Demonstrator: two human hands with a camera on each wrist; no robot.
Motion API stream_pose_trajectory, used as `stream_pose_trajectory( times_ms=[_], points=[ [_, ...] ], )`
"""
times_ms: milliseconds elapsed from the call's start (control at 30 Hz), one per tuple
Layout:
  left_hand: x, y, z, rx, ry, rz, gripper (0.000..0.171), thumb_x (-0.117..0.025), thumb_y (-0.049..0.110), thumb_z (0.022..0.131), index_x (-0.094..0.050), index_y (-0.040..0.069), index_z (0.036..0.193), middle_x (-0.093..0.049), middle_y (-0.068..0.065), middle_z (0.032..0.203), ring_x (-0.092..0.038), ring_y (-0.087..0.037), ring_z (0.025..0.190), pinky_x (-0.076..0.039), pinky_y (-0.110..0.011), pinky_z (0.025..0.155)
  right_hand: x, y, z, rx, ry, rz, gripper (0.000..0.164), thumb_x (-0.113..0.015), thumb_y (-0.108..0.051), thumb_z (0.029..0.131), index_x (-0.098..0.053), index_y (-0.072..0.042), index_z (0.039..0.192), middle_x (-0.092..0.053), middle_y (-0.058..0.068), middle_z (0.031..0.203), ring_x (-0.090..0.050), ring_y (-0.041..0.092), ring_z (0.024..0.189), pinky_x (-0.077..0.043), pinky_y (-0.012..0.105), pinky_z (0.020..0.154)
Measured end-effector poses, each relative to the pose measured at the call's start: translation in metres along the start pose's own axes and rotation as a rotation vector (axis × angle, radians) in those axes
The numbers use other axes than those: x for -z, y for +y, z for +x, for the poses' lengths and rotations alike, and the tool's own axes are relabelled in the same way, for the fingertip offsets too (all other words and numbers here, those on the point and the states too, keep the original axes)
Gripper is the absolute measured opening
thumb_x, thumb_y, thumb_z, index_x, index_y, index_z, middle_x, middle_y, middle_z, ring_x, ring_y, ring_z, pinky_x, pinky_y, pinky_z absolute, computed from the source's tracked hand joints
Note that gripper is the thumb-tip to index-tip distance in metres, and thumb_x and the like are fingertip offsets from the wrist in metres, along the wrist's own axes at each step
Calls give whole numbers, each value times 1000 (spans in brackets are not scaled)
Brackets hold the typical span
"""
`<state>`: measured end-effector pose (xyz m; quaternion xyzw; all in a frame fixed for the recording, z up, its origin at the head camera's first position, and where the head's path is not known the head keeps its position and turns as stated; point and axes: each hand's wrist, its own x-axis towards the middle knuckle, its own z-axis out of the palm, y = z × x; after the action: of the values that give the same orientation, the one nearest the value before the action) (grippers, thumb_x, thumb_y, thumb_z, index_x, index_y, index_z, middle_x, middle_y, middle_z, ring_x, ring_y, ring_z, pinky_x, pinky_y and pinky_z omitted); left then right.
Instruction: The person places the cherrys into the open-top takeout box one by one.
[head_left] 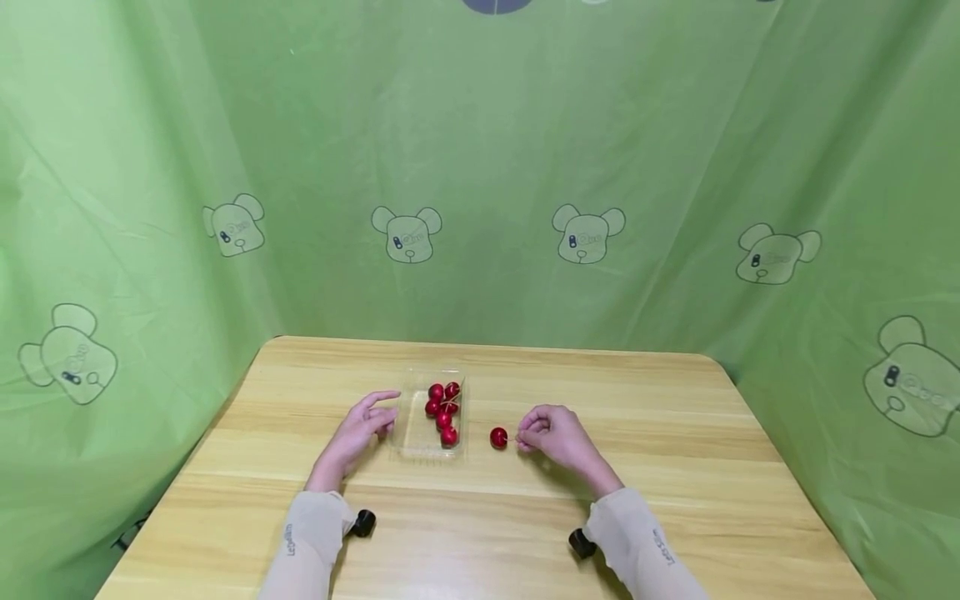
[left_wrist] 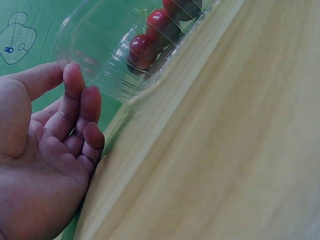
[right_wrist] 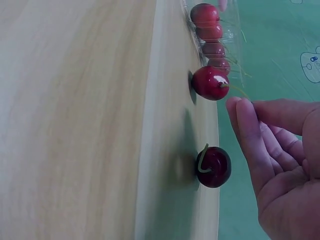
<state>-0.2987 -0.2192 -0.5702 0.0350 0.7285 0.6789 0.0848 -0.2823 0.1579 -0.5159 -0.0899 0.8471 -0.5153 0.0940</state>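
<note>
My left hand (head_left: 360, 431) is at the left side of a clear plastic container (head_left: 412, 451), fingers loosely bent and fingertips right at its rim. Inside the container, along its right side, lie several red cherries (head_left: 444, 419). To the right of the container, my right hand (head_left: 555, 435) pinches the thin green stem of a single cherry (right_wrist: 210, 83) between thumb and index finger. That cherry is low over the tabletop. Another dark cherry (right_wrist: 214, 167) with a curved stem rests on the table beside the right hand; in the head view the hand hides it.
The light wooden table (head_left: 480, 542) has rounded far corners. Green curtains (head_left: 495, 167) with bear-head prints hang behind it and on both sides. Black wrist devices (head_left: 363, 523) sit at the cuffs of both beige sleeves (head_left: 633, 533).
</note>
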Motion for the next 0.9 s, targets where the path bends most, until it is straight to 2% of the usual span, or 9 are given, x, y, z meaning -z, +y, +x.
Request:
stream_pose_trajectory(
  times_ms=[167,333,600,900],
  points=[
    [0,0,0,-5,-5,4,52,-65,28,103,-50,11,150,-67,-4,87,-58,-16,84,-47,-32,84,-1,1,1,23,20,-81,8,-76,1,89,-74,-2,95,-73,7,84,-71,20,77,-60,32,73],
    [1,0,0,-7,-11,6,53,-65,28,103,-49,10,150,-67,-4,88,-58,-16,85,-47,-32,84,0,2,0,40,16,-130,8,-78,2,87,-77,-1,94,-73,5,83,-68,15,75,-58,26,70],
    [1,0,0,-10,-7,3,52,-65,28,103,-50,11,150,-67,-4,87,-59,-16,84,-47,-32,84,-3,6,0,38,1,-272,3,-77,-6,91,-79,-3,91,-72,2,74,-63,13,64,-53,25,58],
    [1,-1,1,-10,-10,1,53,-65,27,103,-49,10,151,-67,-4,88,-59,-16,85,-48,-32,85,-6,6,3,74,20,-281,3,-74,-5,93,-77,-5,91,-71,5,75,-64,16,64,-53,24,58]
  ],
)
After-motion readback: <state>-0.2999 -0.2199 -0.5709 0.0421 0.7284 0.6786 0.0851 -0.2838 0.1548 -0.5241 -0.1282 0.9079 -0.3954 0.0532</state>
